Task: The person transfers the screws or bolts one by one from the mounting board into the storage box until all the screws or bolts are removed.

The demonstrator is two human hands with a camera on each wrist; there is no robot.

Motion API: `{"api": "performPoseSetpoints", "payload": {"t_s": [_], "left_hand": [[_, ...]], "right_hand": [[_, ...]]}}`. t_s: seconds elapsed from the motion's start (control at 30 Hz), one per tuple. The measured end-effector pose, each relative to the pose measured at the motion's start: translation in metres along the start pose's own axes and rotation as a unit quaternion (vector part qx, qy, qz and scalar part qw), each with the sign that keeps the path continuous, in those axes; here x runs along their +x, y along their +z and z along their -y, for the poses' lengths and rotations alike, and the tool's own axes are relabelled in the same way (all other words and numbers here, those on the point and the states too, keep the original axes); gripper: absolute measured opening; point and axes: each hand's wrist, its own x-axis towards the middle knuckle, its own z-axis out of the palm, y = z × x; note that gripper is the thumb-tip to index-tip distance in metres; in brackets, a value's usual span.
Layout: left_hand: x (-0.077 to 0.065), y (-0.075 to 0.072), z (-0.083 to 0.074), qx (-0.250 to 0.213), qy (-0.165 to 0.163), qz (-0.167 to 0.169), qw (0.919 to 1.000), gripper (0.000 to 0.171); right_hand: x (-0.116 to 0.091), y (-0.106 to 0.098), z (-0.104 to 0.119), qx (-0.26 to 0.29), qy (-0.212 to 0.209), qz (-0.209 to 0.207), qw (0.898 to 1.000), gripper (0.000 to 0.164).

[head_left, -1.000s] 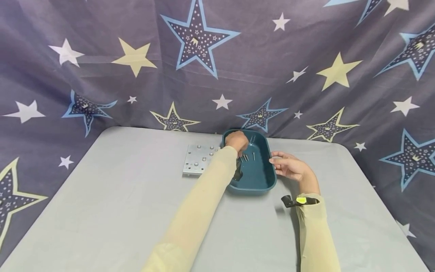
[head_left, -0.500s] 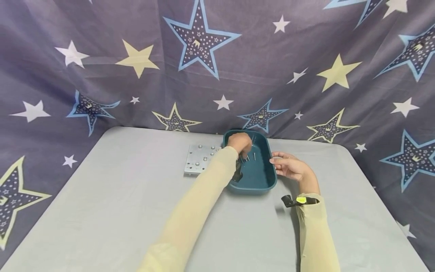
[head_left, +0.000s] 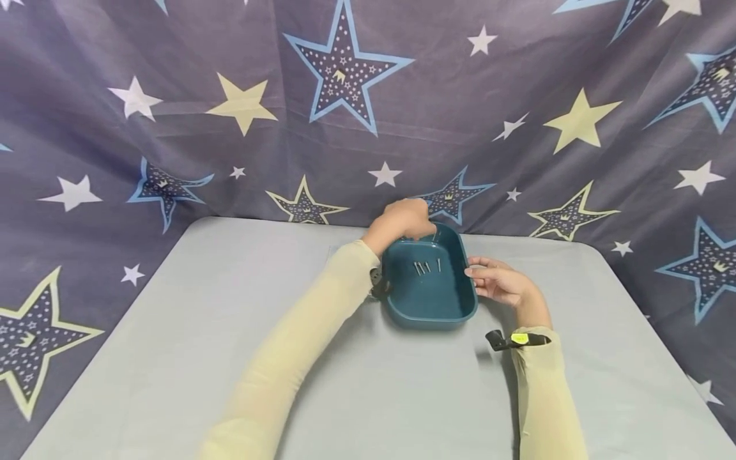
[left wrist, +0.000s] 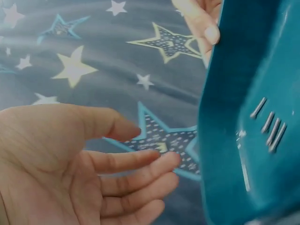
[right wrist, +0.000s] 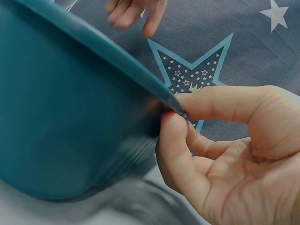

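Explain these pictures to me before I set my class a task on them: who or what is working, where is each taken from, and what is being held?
There is no machine here, just a person's two bare hands. The wide picture comes from a camera worn on the head, looking forward and down. The other two come from cameras worn on the wrists, each watching its own hand.

A blue-green tray sits on a grey table, with a star-patterned cloth behind. Small metal pins or screws lie in it. The right hand pinches the tray's rim; the left hand is open beside it, with nothing visible in its grasp.
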Motion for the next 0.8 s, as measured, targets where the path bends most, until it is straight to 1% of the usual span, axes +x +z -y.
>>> {"api": "performPoseSetpoints", "payload": {"t_s": [0.03,0.07,0.13,0.17,0.2,0.3,0.37,0.47,0.53,0.67,0.8], "left_hand": [[-0.004,-0.002,0.002,0.001,0.014,-0.018,0.9997,0.032],[-0.008,-0.005,0.004,0.003,0.026,-0.038,0.999,0.03],[-0.016,-0.009,0.009,0.007,0.037,-0.064,0.9972,0.021],[-0.02,-0.01,0.012,0.006,0.04,-0.075,0.9964,0.014],[-0.023,-0.011,0.015,0.003,0.045,-0.082,0.9956,0.012],[-0.029,-0.011,0.026,-0.001,0.068,-0.098,0.9929,0.027],[-0.032,-0.01,0.034,-0.01,0.088,-0.108,0.9901,0.031],[-0.034,-0.007,0.046,-0.012,0.115,-0.124,0.9855,0.03],[-0.036,-0.005,0.053,-0.015,0.123,-0.132,0.9834,0.028],[-0.04,-0.002,0.068,-0.011,0.13,-0.14,0.9814,0.025],[-0.044,0.001,0.083,0.007,0.139,-0.152,0.9785,0.023]], "right_hand": [[-0.001,-0.001,0.0,0.0,-0.002,0.002,1.0,0.02],[-0.001,-0.002,0.001,0.0,-0.005,0.003,1.0,0.02],[-0.001,-0.002,0.001,0.0,-0.009,0.005,1.0,0.02],[-0.002,-0.002,0.001,0.0,-0.01,0.008,1.0,0.019],[-0.002,-0.002,0.001,0.001,-0.009,0.01,1.0,0.019],[-0.003,-0.001,0.001,0.002,-0.006,0.012,1.0,0.019],[-0.003,-0.002,0.001,0.003,-0.003,0.01,1.0,0.019],[-0.002,-0.002,0.0,0.004,-0.003,0.006,1.0,0.019],[-0.002,-0.002,0.0,0.005,-0.001,0.004,1.0,0.019],[-0.001,-0.003,-0.001,0.005,0.003,0.0,1.0,0.02],[-0.001,-0.002,-0.001,0.001,0.005,-0.006,1.0,0.021]]}}
